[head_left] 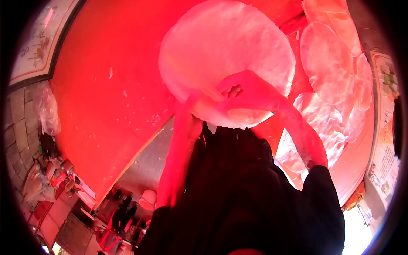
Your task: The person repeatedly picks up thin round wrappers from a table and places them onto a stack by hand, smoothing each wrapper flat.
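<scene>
A large, thin round dough sheet (225, 42) lies on the red tabletop, its near edge lifted and hanging close to my body. My right hand (253, 91) bends over the near part of the sheet, with its fingers curled and pinched on the dough. At the lower left edge, my left hand (191, 112) grips the sheet's rim; motion smears it and its fingertips are partly hidden. Several more flat dough rounds (325, 59) overlap in a pile to the right, beyond my right forearm.
The red tabletop (110, 85) stretches left, with small dough scraps on it and a pale front edge. Plastic bags (46, 108) hang and lie by the tiled wall at far left. A white container (147, 199) and assorted items stand below the table's edge.
</scene>
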Available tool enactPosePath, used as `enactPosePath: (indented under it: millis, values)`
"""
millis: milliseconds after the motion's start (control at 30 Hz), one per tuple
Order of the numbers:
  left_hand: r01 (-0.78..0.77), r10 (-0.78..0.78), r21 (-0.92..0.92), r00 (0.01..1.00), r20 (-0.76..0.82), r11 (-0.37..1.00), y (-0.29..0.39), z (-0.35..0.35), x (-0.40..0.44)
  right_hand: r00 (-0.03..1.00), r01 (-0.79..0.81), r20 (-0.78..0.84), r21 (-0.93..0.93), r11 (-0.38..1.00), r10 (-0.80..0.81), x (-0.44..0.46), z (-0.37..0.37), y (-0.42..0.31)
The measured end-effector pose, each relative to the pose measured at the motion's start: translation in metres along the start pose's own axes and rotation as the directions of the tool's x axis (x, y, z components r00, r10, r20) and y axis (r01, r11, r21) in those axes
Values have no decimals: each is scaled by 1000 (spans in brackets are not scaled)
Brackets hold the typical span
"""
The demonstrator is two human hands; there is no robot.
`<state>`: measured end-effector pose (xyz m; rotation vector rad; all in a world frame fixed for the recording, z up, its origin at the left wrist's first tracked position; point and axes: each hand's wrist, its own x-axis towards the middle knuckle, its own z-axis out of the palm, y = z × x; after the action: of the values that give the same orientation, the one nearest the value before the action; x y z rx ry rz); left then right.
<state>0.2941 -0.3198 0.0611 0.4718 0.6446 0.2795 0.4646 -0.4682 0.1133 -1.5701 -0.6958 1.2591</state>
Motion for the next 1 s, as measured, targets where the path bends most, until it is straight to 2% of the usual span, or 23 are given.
enactPosePath:
  millis: [67, 167, 267, 300, 400, 500, 533, 567, 633, 767, 800, 867, 933, 1000]
  values:
    - [-5, 6, 48, 1000, -29, 999, -1, -2, 2, 996, -80, -13, 235, 969, 86, 14, 0, 20]
    - [2, 5, 119, 998, -66, 993, -5, -4, 3, 928, -329, -49, 351, 877, 368, 14, 1, -7]
    - [-4, 15, 95, 994, -109, 995, -3, -9, 1, 979, -86, -161, 218, 972, 123, 13, 7, 21]
    - [-10, 18, 68, 993, -120, 998, -2, -11, 0, 980, -83, -161, 217, 973, 120, 12, 12, 25]
    - [15, -16, -80, 1000, -9, 997, -4, -28, 1, 970, -29, -240, -3, 1000, 28, 13, 32, 30]
    - [-29, 57, -134, 977, 205, 990, -11, -53, 3, 936, -23, -346, -263, 964, -72, 16, 49, 33]
    - [11, -13, -14, 994, -109, 1000, -24, -58, 11, 915, -39, -387, -365, 930, -113, 18, 51, 34]
    - [88, -40, 97, 908, -418, 991, -37, -66, 15, 895, -61, -419, -459, 886, -155, 19, 51, 36]
    - [-7, 18, 272, 999, -39, 962, -28, -133, 20, 828, -90, -509, -533, 842, -234, 15, 18, 29]
    - [-19, 3, 263, 998, 60, 965, -22, -119, 36, 715, -123, -600, -613, 781, -358, 14, -33, -4]
    - [-15, -5, 264, 997, 73, 964, -16, -120, 38, 706, -59, -619, -535, 843, -344, -7, -103, -19]
    - [-17, -8, 264, 996, 93, 964, 17, -140, 33, 698, 86, -642, -366, 927, -318, -32, -169, -50]
    - [-26, -8, 273, 992, 123, 962, 72, -166, 45, 687, 240, -663, -179, 954, -297, -55, -221, -86]
    - [-24, -22, 285, 988, 155, 958, 117, -187, 52, 677, 380, -686, 15, 925, -267, -82, -256, -122]
